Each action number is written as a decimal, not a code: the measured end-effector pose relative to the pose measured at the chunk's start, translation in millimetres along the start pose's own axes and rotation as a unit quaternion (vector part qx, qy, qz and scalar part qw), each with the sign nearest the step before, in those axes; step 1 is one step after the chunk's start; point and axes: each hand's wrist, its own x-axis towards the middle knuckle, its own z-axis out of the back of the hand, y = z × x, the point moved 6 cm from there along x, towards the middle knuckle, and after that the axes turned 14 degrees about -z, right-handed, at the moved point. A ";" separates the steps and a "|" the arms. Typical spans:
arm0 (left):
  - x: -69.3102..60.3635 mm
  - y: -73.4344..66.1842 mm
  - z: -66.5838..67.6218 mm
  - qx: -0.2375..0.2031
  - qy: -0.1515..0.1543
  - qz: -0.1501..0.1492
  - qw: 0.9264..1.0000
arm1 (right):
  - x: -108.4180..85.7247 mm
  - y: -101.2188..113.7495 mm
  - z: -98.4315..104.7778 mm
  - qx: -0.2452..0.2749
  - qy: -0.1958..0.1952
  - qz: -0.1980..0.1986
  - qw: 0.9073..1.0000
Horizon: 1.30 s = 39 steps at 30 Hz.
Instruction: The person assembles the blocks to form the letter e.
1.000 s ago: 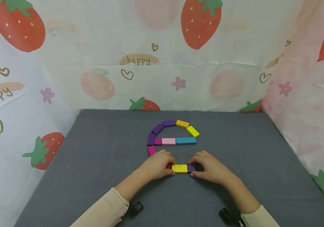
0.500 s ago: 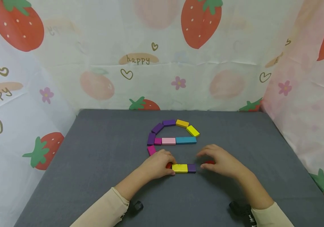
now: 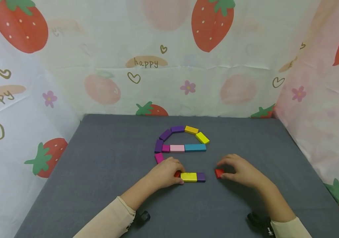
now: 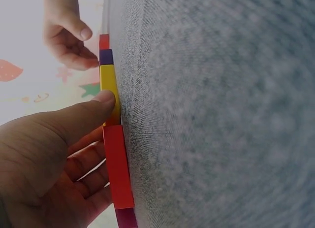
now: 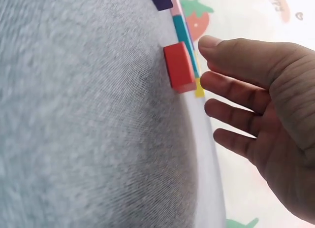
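In the head view my left hand (image 3: 166,172) pinches a yellow block (image 3: 188,177) at its left end, where it meets a red block (image 4: 118,166). The left wrist view shows the thumb on the yellow block; the other fingertips are partly hidden behind the blocks. A short purple block (image 3: 201,177) adjoins the yellow one's right end. Farther right, a small red block (image 3: 219,173) lies on the grey cloth, separated from the purple block by a gap. My right hand (image 5: 261,100) is beside this red block, its fingers spread apart and holding nothing.
Beyond the hands, purple, orange and yellow blocks form an arch (image 3: 177,129) on the grey cloth (image 3: 113,148). A row of magenta, pink and blue blocks (image 3: 195,148) crosses below it. A magenta block (image 3: 158,158) sits by my left hand. Strawberry-printed curtains (image 3: 169,89) enclose the table.
My right hand has left the purple block's end and moved right, drawing away from the small red block, which now shows on the cloth. The left hand stays in place.
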 end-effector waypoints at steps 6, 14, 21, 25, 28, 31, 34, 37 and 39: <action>0.2 1.1 -1.9 0.000 0.001 0.004 1.000 | -0.5 -7.8 -6.4 0.010 0.012 -0.009 1.000; -0.5 -0.5 0.5 0.000 -0.001 0.002 1.000 | 1.1 -11.9 -10.5 0.010 0.011 -0.002 1.000; -0.5 0.0 -0.6 -0.003 0.001 0.004 1.000 | 0.9 -11.2 -11.0 0.006 0.010 0.002 1.000; -0.1 0.7 -0.2 0.001 0.001 0.001 1.000 | 1.3 -11.7 -11.3 0.010 0.007 0.000 1.000; 0.6 0.8 1.0 0.008 0.001 -0.005 1.000 | 1.6 -9.7 -10.7 0.015 0.005 0.000 1.000; 0.5 0.6 1.3 0.009 0.001 -0.009 1.000 | 1.9 -4.0 -10.4 0.020 0.006 0.007 1.000; 0.2 0.6 0.4 0.006 0.001 -0.008 1.000 | 2.6 2.9 -11.3 0.021 0.009 0.017 1.000; 0.4 -0.2 -0.2 0.008 0.002 -0.008 1.000 | 4.0 8.5 -13.5 0.016 0.013 0.022 1.000; 0.6 -0.6 -0.3 0.011 0.002 -0.008 1.000 | 5.4 11.5 -15.4 0.011 0.015 0.023 1.000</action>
